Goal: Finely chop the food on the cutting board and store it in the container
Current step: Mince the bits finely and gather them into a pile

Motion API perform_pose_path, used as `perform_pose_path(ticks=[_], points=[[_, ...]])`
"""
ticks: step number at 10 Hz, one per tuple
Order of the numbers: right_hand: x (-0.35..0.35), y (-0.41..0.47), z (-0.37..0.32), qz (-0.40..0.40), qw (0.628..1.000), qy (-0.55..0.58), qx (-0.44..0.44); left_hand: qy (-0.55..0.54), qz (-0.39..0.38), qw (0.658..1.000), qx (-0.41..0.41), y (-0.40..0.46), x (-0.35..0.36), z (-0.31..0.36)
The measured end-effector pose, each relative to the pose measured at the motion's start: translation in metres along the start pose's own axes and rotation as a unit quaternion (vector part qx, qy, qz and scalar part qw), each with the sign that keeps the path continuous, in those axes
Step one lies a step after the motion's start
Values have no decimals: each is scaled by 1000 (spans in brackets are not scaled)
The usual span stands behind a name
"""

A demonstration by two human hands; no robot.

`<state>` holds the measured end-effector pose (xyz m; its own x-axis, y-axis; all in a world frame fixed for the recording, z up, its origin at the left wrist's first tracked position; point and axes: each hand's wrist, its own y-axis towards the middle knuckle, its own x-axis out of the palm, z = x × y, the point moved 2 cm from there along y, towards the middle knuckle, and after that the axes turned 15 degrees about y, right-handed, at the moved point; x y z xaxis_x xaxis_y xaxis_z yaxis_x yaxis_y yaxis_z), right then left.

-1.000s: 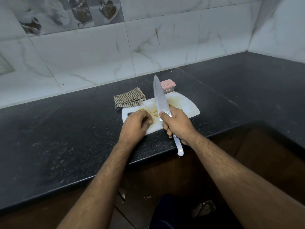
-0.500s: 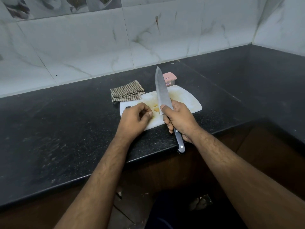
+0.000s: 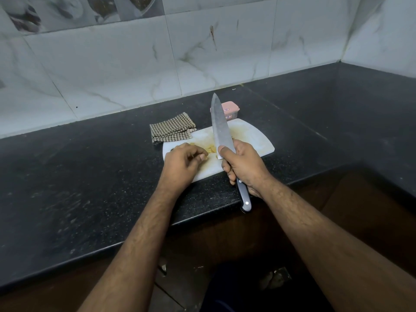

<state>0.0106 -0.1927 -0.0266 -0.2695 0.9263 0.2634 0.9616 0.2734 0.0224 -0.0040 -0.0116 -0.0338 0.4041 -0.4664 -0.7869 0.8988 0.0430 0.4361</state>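
Food (image 3: 210,149) on cutting board (image 3: 258,140) near worktop front edge, between hands; left hand (image 3: 182,164) pinching piece, nearer; right hand (image 3: 244,164) gripping knife (image 3: 221,131), blade pointing toward back wall.

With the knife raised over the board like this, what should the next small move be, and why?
Probably lower the knife onto the yellowish food pieces and cut. The right hand grips it above the cutting board, and the left hand sits curled beside the pieces.

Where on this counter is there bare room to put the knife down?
Free: black counter left of the white cutting board, and counter right of it toward the corner. Crowded: behind the board, the checked cloth and pink-lidded container.
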Motion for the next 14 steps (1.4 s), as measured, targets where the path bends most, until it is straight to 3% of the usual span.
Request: perform_pose_path(ticks=[2,4,6,8,12,14], points=[[-1,1,1,-2,1000,-2,3,-8,-23,999,-23,-2,1,0],[0,-1,-1,1,1000,5,-4,70,12,996,-56,-9,-4,-5],[-1,-3,1,5,1000,-12,-9,70,-56,995,-54,-14,-3,-3],[1,-4,-1,5,1000,-18,-8,89,-75,992,-44,-11,-3,0],[2,-4,0,3,999,-31,-10,49,-38,996,-72,-14,-8,2],[3,-5,-1,8,999,-32,-7,-20,-43,995,-91,-15,-8,-2]])
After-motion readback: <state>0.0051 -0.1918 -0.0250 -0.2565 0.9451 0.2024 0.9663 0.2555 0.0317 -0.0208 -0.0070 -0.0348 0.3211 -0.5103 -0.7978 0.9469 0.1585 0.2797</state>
